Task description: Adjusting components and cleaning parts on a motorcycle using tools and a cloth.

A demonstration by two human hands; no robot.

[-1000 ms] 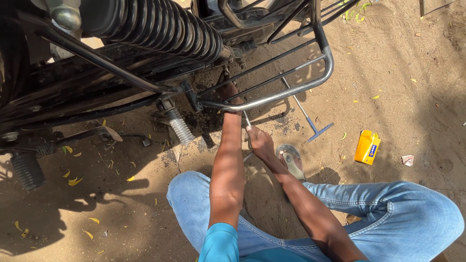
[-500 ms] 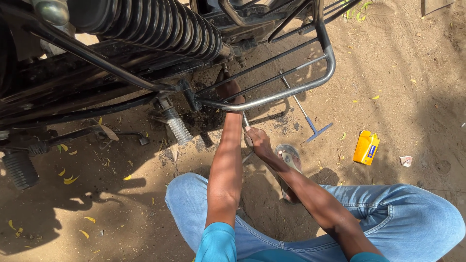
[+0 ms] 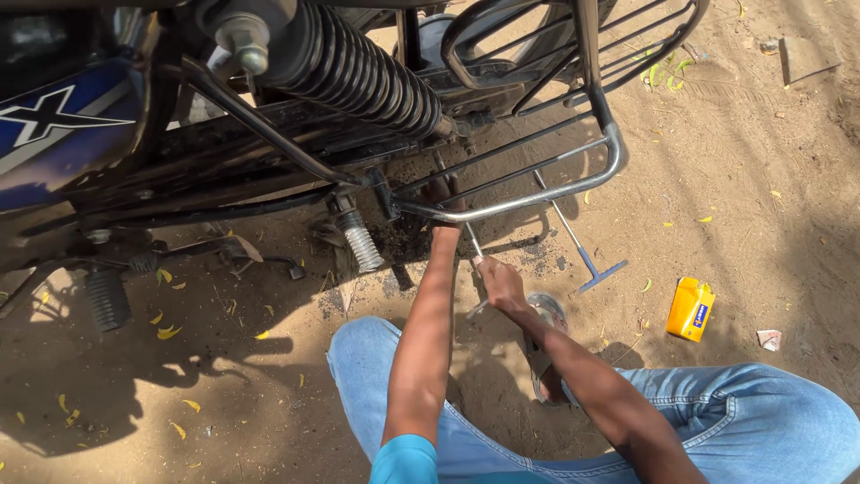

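A motorcycle [image 3: 269, 134] stands over sandy ground, its black coil shock absorber [image 3: 358, 72] at top and a chrome guard bar [image 3: 537, 193] below. My left hand [image 3: 439, 193] reaches up behind the guard bar into the dark underside near the chain; its fingers are mostly hidden. My right hand [image 3: 500, 280] is closed around a thin metal tool [image 3: 473, 244] that points up toward the same spot. I sit on the ground in blue jeans [image 3: 743, 421].
A blue-handled T-shaped wrench [image 3: 587, 260] lies on the sand right of my hands. A small yellow container [image 3: 690, 308] lies further right, with a scrap of paper [image 3: 769, 339] beside it. A footpeg [image 3: 107, 296] and a chrome spring [image 3: 363, 246] hang left.
The view has shifted slightly left and closer. My right hand has edged up with the thin tool. The left hand stays under the guard bar.
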